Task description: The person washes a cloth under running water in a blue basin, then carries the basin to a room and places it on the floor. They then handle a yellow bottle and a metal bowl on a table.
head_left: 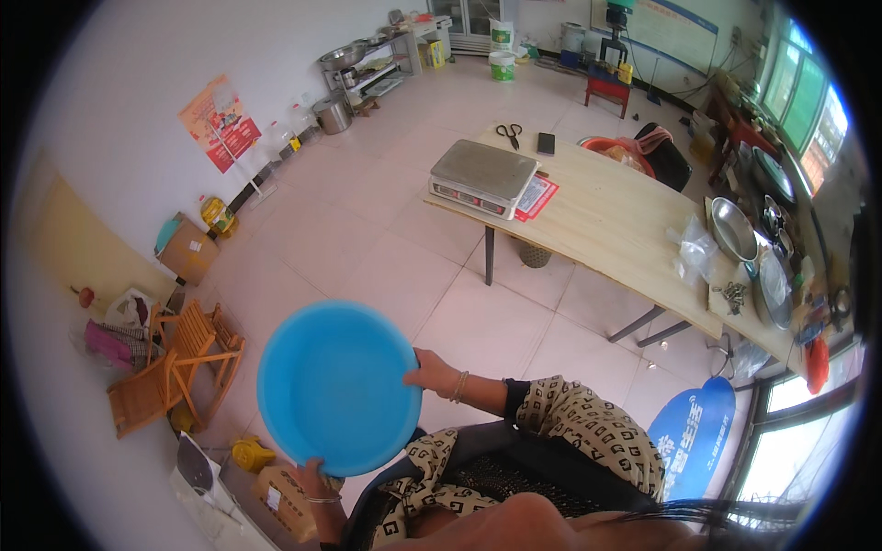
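Blue basin [335,390] held by the rim

The person's right hand [432,373] is clamped on the basin's right rim, the left hand [317,477] on its near rim. It hangs above the tiled floor [367,243] at near left, between wooden chairs [195,349] on the left and a table [606,225] on the right bearing a weighing scale [484,173].

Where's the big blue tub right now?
In the head view, the blue tub is left of centre, held at its rim by the left hand and right hand, right of the wooden chair.
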Motion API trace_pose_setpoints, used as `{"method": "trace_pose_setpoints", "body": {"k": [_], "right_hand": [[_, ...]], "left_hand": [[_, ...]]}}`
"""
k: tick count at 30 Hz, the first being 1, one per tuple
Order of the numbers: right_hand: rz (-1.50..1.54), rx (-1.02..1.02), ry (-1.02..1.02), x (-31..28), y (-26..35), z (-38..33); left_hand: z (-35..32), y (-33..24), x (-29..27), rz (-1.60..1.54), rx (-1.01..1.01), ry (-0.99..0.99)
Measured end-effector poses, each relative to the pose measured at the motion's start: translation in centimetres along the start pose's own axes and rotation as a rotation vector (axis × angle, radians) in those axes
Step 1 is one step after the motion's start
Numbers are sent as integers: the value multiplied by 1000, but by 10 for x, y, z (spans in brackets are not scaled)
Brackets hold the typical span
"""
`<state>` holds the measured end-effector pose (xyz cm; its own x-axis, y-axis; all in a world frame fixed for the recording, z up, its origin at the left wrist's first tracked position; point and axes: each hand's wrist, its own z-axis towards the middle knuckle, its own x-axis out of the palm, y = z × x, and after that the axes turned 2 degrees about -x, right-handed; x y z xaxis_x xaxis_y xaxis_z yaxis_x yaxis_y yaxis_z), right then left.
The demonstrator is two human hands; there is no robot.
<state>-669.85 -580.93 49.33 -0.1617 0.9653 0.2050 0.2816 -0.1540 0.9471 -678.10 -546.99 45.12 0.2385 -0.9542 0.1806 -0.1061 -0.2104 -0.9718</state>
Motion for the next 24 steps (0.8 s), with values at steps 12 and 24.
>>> {"method": "trace_pose_setpoints", "body": {"k": [12, 24], "right_hand": [[17, -36, -356, -22, 64, 271], [98, -140, -441, -168, 128, 522]], "left_hand": [[398, -49, 57, 94, -88, 392], [712, -13, 198, 284, -43, 520]]}}
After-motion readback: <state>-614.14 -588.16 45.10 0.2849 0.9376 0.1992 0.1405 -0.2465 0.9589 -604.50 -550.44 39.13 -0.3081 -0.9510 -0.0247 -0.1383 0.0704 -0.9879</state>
